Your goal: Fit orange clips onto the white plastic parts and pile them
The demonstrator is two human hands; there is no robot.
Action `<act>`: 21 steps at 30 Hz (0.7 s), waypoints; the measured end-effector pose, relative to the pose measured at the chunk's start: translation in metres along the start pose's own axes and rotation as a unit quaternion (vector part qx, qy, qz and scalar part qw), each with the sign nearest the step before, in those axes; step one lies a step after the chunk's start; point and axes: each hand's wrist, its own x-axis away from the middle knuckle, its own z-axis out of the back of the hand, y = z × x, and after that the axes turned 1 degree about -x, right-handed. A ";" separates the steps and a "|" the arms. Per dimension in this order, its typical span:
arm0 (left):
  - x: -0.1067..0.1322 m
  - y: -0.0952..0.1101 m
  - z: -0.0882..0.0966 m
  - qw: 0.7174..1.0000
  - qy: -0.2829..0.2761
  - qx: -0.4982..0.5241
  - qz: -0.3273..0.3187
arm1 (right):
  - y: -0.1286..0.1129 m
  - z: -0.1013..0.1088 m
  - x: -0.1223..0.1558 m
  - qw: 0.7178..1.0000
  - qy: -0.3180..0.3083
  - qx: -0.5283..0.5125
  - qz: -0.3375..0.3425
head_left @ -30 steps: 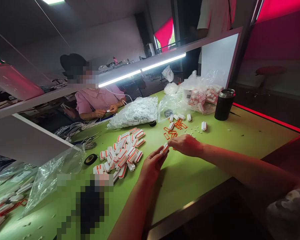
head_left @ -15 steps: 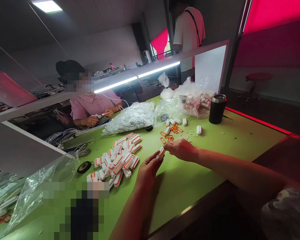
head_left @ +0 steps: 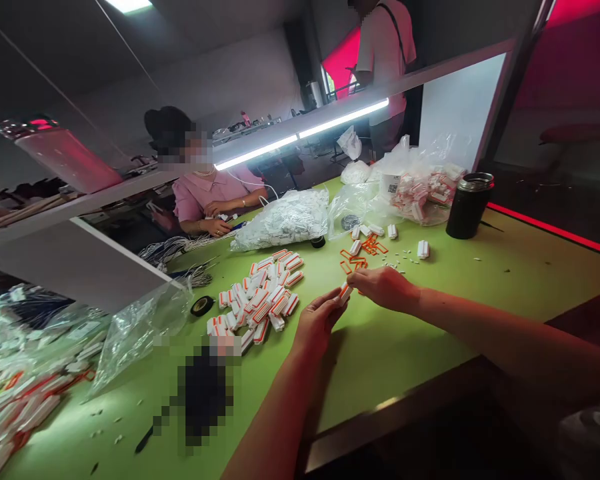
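My left hand (head_left: 320, 321) grips a white plastic connector housing (head_left: 345, 294) with an orange seal on it, between thumb and fingers. At the far end of that housing, my right hand (head_left: 389, 289) is closed in a pinch. Whatever lies between its fingertips is too small or hidden to tell. Just beyond the right hand lie loose orange seal rings (head_left: 375, 245) and a few white housings (head_left: 392, 231) without orange. To the left of my hands spreads a heap of white housings with orange seals (head_left: 260, 303).
A black tumbler (head_left: 470, 205) stands at the right. Clear bags of white parts (head_left: 285, 220) and of orange-and-white parts (head_left: 423, 190) lie at the back. Black tape (head_left: 202, 306) rests left of the heap. A co-worker (head_left: 215, 200) sits across the green table (head_left: 410, 360).
The view has swung left, so everything appears shifted to the right. My hands stay together at the same housing. The co-worker's hands across the table have moved slightly.
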 end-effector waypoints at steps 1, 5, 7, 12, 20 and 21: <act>0.000 0.001 -0.001 1.000 0.001 0.004 0.005 | 0.000 0.000 0.000 1.000 0.006 -0.021 -0.006; 0.000 0.003 -0.002 0.999 0.008 0.033 0.016 | 0.000 0.000 -0.002 0.985 0.032 -0.159 -0.057; 0.000 0.004 -0.002 0.999 0.008 0.045 0.021 | -0.001 -0.001 -0.003 0.969 0.028 -0.234 -0.074; 0.000 0.005 -0.002 0.998 0.012 0.055 0.037 | 0.000 -0.006 -0.005 0.915 0.019 -0.386 -0.117; 0.003 0.004 -0.003 0.997 -0.048 0.022 0.059 | -0.004 0.000 -0.007 0.881 0.009 -0.457 -0.125; 0.003 0.003 -0.002 0.997 -0.051 0.013 0.063 | -0.005 0.001 -0.007 0.880 0.006 -0.458 -0.124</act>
